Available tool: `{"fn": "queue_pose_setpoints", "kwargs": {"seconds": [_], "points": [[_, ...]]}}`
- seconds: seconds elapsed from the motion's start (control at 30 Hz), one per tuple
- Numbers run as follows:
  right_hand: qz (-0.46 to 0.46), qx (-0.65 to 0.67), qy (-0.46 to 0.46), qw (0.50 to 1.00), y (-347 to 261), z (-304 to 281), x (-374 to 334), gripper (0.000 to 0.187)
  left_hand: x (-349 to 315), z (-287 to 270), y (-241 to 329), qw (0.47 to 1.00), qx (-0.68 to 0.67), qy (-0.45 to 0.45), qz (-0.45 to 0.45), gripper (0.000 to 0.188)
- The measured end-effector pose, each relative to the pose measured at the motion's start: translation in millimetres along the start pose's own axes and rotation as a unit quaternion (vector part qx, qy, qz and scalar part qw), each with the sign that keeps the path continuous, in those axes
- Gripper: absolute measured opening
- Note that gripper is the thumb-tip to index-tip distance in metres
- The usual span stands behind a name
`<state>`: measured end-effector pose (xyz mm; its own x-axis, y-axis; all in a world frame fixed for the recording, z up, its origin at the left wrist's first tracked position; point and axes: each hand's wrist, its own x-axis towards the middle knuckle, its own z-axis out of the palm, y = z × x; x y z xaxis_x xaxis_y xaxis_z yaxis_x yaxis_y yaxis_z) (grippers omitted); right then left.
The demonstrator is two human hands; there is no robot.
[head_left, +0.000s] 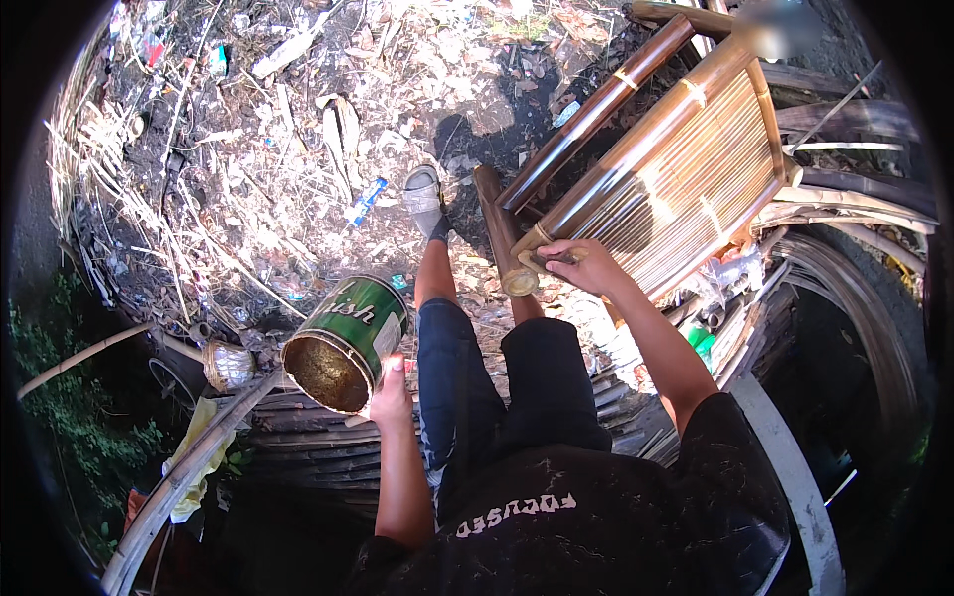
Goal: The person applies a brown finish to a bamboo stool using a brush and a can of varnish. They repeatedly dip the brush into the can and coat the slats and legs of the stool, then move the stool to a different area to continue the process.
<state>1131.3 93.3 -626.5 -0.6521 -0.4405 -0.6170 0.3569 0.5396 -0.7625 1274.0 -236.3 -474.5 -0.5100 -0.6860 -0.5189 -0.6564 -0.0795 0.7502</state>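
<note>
A person seated outdoors holds a green tin can (348, 341) in the left hand (391, 397), fingers clasped around the can's lower side so that it tilts away from the palm, its open mouth turned down and toward the person's left. Inside the can, a glossy amber-brown liquid coats the bottom and walls; how full it is cannot be told.

The right hand (586, 266) rests closed on the near corner of a bamboo chair (656, 169), gripping a small dark object (549, 259) pressed flat against the frame; what that object is cannot be made out. The chair lies tipped, stretching up and away from this hand, its slatted seat shining in the sun. A cut bamboo pole end (519, 281) sits just beside the right hand, on its inner side.

Between the two hands are the person's knees in dark trousers, one foot in a grey sandal (423, 197) planted beyond them on littered ground (248, 169) strewn with dry leaves and scraps. Below the left hand lie stacked bamboo strips (298, 437).
</note>
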Motion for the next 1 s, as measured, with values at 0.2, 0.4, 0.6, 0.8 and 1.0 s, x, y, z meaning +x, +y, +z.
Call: {"fn": "queue_pose_setpoints", "kwargs": {"seconds": [0.2,0.4,0.6,0.8,1.0], "points": [[0.008,-0.008,0.156,0.988,24.9,12.4,-42.5,0.026,-26.6,5.2,21.9,0.998,0.032,-0.038,0.040,0.027],[0.101,-0.074,0.265,0.956,76.0,3.1,-98.5,0.030,-45.5,24.0,20.2,0.988,0.095,-0.014,0.121,0.037],[0.100,0.081,0.419,0.899,162.9,26.5,-151.9,0.029,-54.3,39.2,11.7,0.945,0.221,-0.051,0.235,0.047],[0.185,0.129,0.661,0.715,216.8,37.8,-180.7,0.031,-93.5,75.0,25.6,0.955,0.147,-0.088,0.241,0.062],[0.363,0.250,0.682,0.583,295.3,83.1,-181.9,0.036,-128.4,115.0,28.2,0.901,0.153,-0.187,0.360,0.067]]}}
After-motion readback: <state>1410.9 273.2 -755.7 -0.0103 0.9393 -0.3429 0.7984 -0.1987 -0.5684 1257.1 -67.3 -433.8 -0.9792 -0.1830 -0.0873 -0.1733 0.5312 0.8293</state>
